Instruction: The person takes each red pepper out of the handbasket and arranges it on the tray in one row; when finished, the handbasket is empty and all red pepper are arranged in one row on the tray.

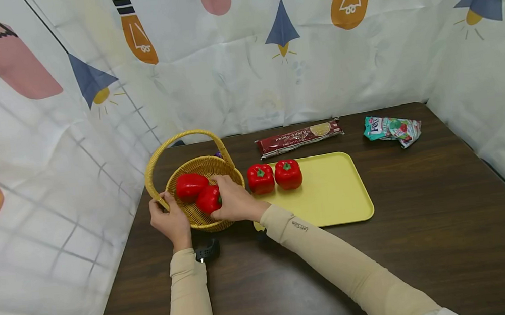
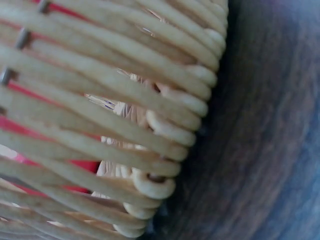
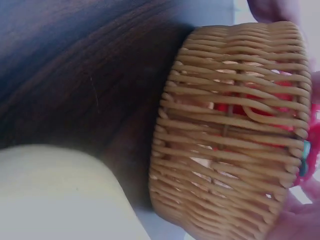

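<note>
A round wicker basket (image 1: 190, 219) with a tall arched handle stands on the table, and its woven side fills much of both wrist views. My left hand (image 1: 173, 221) grips the foot of the handle at the basket's left rim. Over the basket's right part, my right hand (image 1: 237, 199) holds a red bell pepper (image 1: 208, 199) between thumb and fingers. Another red bell pepper (image 1: 191, 186) lies on its side in the basket, against the held one. Through the weave, red shows in the left wrist view. The held pepper's green stem (image 3: 304, 159) peeks over the rim in the right wrist view.
Two more red peppers, one at the left corner (image 1: 261, 178) and one beside it (image 1: 288, 174), stand on a yellow tray (image 1: 333, 190). Behind lie a dark red snack packet (image 1: 298, 139) and a teal snack bag (image 1: 392, 129). Patterned curtains surround the dark table (image 1: 444, 200).
</note>
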{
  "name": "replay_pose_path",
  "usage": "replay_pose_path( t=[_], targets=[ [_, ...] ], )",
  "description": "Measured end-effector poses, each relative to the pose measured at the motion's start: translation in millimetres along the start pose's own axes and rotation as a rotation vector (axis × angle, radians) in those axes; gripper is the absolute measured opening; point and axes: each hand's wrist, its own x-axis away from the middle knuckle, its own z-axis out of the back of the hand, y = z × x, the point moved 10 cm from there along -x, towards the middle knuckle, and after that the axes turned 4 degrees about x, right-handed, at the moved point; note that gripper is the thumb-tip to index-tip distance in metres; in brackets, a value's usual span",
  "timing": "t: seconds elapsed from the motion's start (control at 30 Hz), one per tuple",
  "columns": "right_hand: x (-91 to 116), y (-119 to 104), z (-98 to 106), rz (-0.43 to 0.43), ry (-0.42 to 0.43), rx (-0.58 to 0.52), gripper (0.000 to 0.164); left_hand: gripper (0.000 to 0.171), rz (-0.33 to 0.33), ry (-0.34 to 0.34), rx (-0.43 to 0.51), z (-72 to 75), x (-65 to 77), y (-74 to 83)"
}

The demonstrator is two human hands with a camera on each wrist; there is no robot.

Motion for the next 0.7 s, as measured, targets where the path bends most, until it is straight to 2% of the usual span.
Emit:
replay_pose_path(
  t=[0.17,0.33,0.5,0.7],
  targets=[
    [11,2,18,-0.010,0.072,-0.217,0.089,0.027,0.005,-0.001,0.005,-0.6,0.1,-0.7],
    [25,7,38,-0.013,0.147,-0.352,0.078,0.022,0.004,0.003,0.004,-0.9,-0.5,-0.9],
    [40,20,54,-0.023,0.202,-0.465,0.070,0.023,0.005,0.004,-0.003,-0.9,-1.1,-1.0],
    [58,28,70,0.004,0.233,-0.516,0.066,0.026,0.006,0.011,0.006,0.2,-1.6,-2.3]
  ],
)
